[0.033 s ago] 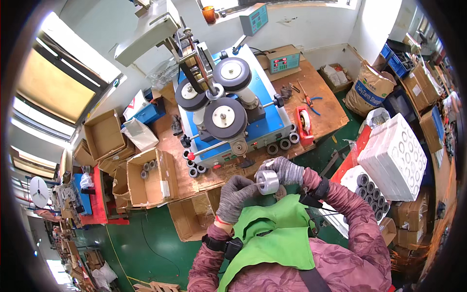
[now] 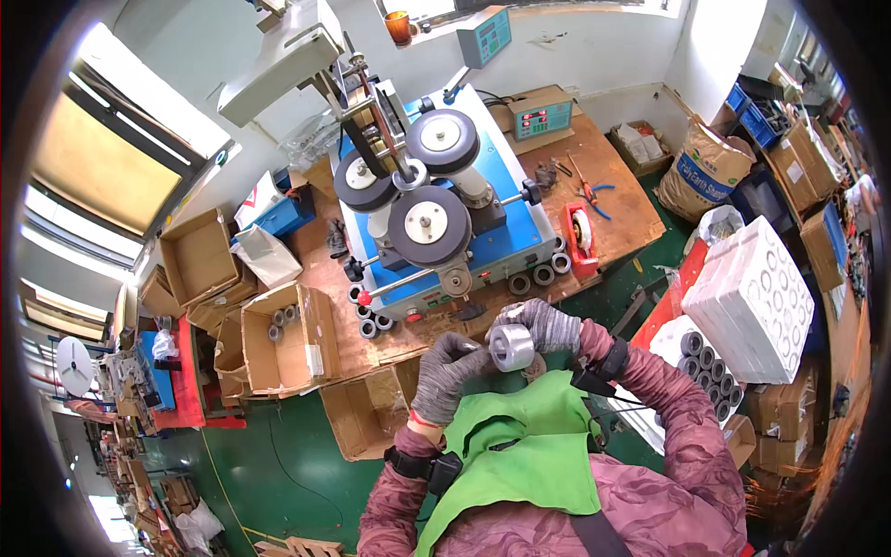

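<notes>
My right hand (image 2: 546, 327), in a grey knit glove, grips a thick silvery metal ring (image 2: 512, 347) from its upper right side. The open face of the ring points to the left. Close to that face is my gloved left hand (image 2: 448, 376), its fingers curled and pinched together beside the rim. Whatever lies in the left fingertips is too small to make out. Both hands are in front of my green apron (image 2: 520, 436), just off the bench edge. Beyond them stands a blue-topped machine (image 2: 506, 232) with three dark wheels (image 2: 429, 227).
Metal rings (image 2: 543, 274) lie along the bench front. Open cardboard boxes (image 2: 320, 334) stand left, one holding rings. A red tape dispenser (image 2: 582, 243) and pliers (image 2: 594, 197) are on the right of the bench. White foam trays (image 2: 733, 297) with rings stand right of me.
My left fingertips have drawn slightly up and away from the ring's open face and curl more. The ring stays in my right hand, its face a little more visible.
</notes>
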Tool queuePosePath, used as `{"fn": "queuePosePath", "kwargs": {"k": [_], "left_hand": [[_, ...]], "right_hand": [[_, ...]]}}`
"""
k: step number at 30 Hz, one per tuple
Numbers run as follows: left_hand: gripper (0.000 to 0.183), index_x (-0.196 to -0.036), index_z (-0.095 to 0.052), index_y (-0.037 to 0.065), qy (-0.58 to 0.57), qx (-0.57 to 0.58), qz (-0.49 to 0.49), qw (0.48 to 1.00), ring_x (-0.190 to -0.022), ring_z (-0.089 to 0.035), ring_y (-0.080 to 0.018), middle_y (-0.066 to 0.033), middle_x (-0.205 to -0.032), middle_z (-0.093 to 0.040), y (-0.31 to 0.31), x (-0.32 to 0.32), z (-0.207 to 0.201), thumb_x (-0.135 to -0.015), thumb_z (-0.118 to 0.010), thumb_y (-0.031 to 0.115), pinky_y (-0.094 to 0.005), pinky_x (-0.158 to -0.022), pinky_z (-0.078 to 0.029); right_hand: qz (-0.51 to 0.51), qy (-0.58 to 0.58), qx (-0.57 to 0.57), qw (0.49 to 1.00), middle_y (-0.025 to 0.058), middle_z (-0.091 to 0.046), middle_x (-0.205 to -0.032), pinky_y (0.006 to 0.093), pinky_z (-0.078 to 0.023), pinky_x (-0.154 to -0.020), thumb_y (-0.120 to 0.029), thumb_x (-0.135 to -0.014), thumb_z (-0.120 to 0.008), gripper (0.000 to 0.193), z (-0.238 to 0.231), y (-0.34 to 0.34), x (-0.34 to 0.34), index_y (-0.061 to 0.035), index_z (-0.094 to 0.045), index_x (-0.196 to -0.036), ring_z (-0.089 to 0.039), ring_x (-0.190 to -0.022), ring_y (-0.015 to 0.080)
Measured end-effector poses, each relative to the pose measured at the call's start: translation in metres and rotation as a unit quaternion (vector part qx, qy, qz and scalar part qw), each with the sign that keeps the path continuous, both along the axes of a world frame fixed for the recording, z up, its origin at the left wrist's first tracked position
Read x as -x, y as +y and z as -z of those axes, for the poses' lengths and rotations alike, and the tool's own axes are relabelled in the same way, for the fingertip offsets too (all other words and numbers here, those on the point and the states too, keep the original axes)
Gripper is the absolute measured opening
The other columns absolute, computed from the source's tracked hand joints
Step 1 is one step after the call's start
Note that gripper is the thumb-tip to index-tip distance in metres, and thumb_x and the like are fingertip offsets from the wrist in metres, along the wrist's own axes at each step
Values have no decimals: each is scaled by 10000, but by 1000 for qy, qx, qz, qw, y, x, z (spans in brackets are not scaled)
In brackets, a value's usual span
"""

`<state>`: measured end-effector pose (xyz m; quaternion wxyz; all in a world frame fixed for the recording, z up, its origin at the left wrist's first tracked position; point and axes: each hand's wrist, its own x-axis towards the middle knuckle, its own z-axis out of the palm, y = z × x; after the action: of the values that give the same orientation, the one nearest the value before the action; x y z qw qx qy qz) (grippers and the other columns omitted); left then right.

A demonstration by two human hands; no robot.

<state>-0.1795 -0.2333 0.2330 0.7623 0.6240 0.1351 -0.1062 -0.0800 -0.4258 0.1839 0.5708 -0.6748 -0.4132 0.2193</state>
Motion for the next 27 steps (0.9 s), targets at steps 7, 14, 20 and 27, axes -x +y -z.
{"fn": "queuePosePath", "kwargs": {"k": [7, 14, 20, 27], "left_hand": [[86, -830, -554, 43, -4, 72, -33, 997, -730, -559, -115, -48, -815, -592, 20, -9, 9, -761, -603, 54, -241, -672, -462], [242, -1033, -562, 39, 30, 53, 19, 998, -837, -544, -109, -42, -949, -587, 10, 1, 19, -868, -559, 217, -253, -715, -459], [252, -1047, -552, 33, -47, -40, 94, 994, -871, -510, -82, -41, -968, -584, -6, -6, -4, -858, -584, 196, -242, -755, -422], [148, -875, -562, 45, -84, -97, 196, 972, -795, -466, -91, -7, -836, -482, 9, -18, 6, -785, -639, 134, -243, -726, -395]], "right_hand": [[-44, 37, -10, 998, 68, -625, -916, 294, -471, -772, -87, -662, -722, 319, -8, -8, -3, -47, -625, -963, -604, -865, 177], [10, 62, -1, 998, 56, -620, -875, 290, -470, -754, -90, -625, -740, 319, 12, -8, -1, -45, -628, -920, -595, -816, 158], [19, 51, 2, 999, 53, -610, -848, 285, -466, -725, -96, -607, -745, 321, 21, -4, -2, -45, -626, -900, -583, -785, 149], [3, 34, 24, 999, 49, -603, -839, 287, -463, -719, -108, -612, -743, 316, 14, -3, -6, -46, -617, -895, -582, -782, 152]]}}
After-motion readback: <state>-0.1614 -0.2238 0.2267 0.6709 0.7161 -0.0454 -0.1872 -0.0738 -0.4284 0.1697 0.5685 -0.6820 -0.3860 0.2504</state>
